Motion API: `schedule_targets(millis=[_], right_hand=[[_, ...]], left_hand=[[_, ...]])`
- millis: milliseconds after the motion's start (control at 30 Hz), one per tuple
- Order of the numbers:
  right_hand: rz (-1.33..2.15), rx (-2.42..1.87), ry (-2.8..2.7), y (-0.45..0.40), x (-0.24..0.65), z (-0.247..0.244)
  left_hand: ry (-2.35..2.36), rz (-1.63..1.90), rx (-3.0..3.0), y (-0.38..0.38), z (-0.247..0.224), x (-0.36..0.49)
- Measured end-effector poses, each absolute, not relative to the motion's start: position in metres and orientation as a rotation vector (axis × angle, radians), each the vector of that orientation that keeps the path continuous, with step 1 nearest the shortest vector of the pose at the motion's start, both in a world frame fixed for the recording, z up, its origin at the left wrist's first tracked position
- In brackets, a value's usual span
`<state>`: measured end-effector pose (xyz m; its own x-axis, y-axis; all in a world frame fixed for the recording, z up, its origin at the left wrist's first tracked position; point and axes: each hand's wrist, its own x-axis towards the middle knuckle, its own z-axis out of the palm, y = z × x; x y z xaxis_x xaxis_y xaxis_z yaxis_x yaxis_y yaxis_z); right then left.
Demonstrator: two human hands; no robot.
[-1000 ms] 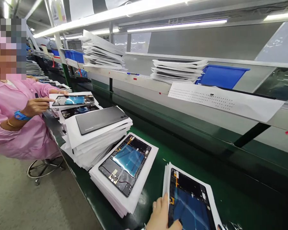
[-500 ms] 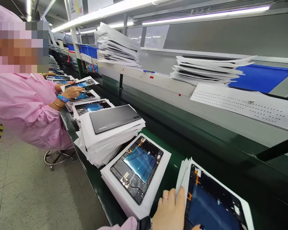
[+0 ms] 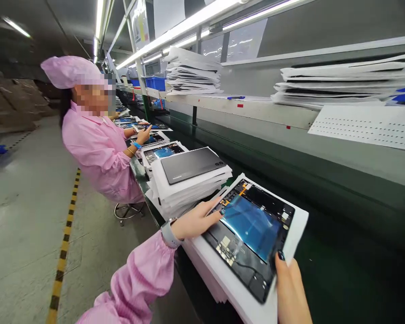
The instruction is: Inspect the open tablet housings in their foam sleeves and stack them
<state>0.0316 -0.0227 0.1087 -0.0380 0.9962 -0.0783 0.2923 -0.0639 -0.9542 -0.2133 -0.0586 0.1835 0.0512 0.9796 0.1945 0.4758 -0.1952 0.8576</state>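
Note:
An opened tablet (image 3: 253, 227) with a blue battery, orange ribbon cables and a small circuit board lies tilted on a white sheet (image 3: 300, 225). My left hand (image 3: 199, 219) grips its left edge, thumb on top. My right hand (image 3: 292, 288) holds the right edge, with the thumb on the rim and the other fingers hidden below. Beneath the tablet is a stack of white sheets (image 3: 216, 279); I cannot tell if the held one rests fully on it. Just beyond, a closed grey tablet (image 3: 194, 165) tops another stack (image 3: 189, 191).
A co-worker in pink (image 3: 97, 144) sits at the left, handling tablets farther along the dark green bench (image 3: 351, 234). A shelf (image 3: 263, 105) carries white stacks (image 3: 194, 72), a blue pen (image 3: 236, 97) and a dotted sheet (image 3: 367, 128). A yellow-black floor line (image 3: 65, 238) runs at left.
The view has swung left. The tablet at the right has come left over the nearer stack, covering the opened tablet there. My right hand now shows on its right edge.

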Motion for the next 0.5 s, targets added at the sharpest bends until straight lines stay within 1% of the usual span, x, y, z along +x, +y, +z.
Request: schedule_targets(millis=[67, 133, 267, 333, 367, 433, 500], right_hand=[[1.172, -1.440, -1.428, -0.028, 0.007, 0.121], [1.199, -1.414, -1.445, -0.028, -0.005, 0.121], [1.236, -1.357, -1.480, -0.019, -0.004, 0.096], [1.233, -1.298, -1.501, -0.014, 0.004, 0.080], [1.212, -1.275, -1.506, -0.011, 0.008, 0.072], [1.058, -1.348, -1.419, -0.005, 0.018, 0.059], [0.941, -1.371, -1.402, 0.001, 0.025, 0.049]], left_hand=[[1.486, 1.076, 1.685, -0.055, 0.174, -0.227], [1.484, 1.077, 1.652, -0.052, 0.167, -0.236], [1.397, 1.080, 1.639, -0.049, 0.158, -0.247], [1.440, 1.090, 1.590, -0.050, 0.154, -0.251], [1.504, 1.114, 1.532, -0.052, 0.149, -0.253], [1.537, 1.217, 1.427, -0.058, 0.136, -0.255], [1.444, 1.402, 1.290, -0.064, 0.117, -0.257]])
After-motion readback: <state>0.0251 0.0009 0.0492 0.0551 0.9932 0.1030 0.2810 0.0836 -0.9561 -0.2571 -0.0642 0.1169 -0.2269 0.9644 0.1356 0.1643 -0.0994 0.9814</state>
